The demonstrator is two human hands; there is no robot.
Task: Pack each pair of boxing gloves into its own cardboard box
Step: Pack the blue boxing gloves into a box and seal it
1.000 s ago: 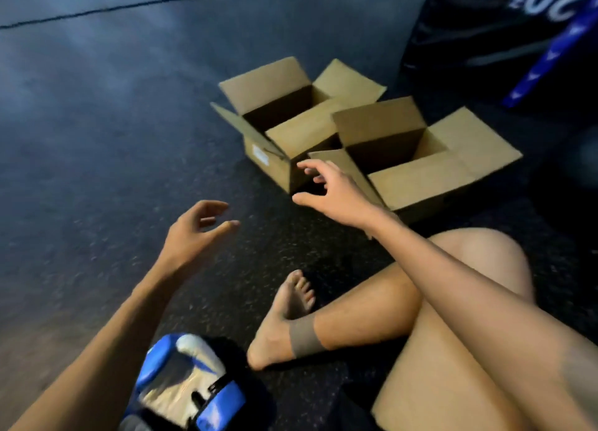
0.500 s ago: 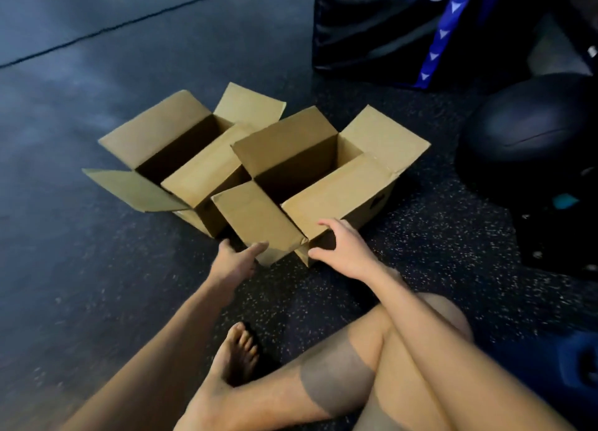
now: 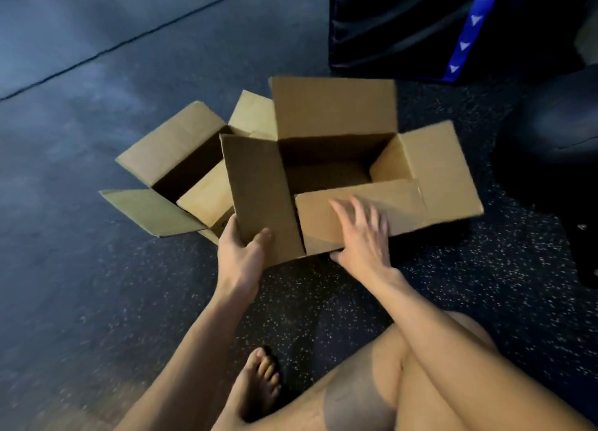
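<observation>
A person seated on a dark rubber floor [image 3: 97, 269], speckled with pale flecks, holds the near box [image 3: 336, 116] with both bare hands. The box is plain brown corrugated cardboard, rectangular, its four flaps standing open and its inside in shadow. The left hand [image 3: 241, 252] grips the lower corner of the left flap [image 3: 259, 188], with the thumb [image 3: 262, 236] pressed on the flap's face and the fingers wrapped behind its edge. The right hand [image 3: 362, 236] lies over the front flap [image 3: 388, 204], fingers spread apart and fairly straight across the top, thumb tucked below at the fold, so that the flap is pinched between them; motion blur softens the fingertips. The far box [image 3: 174, 146], of the same cardboard and also open, sits on the floor just behind and to the left, its right side touching or overlapped by the near box's left flap. Beyond the boxes stands a black padded block [image 3: 388, 26] with a glossy skin and a blue strip [image 3: 469, 26] printed with white triangles. A dark, rounded ball [image 3: 556, 146] with a matt surface rests to the right. A thin seam [image 3: 129, 39] crosses the smoother grey floor at the back. The person's bare foot [image 3: 259, 385] and folded legs fill the foreground.
</observation>
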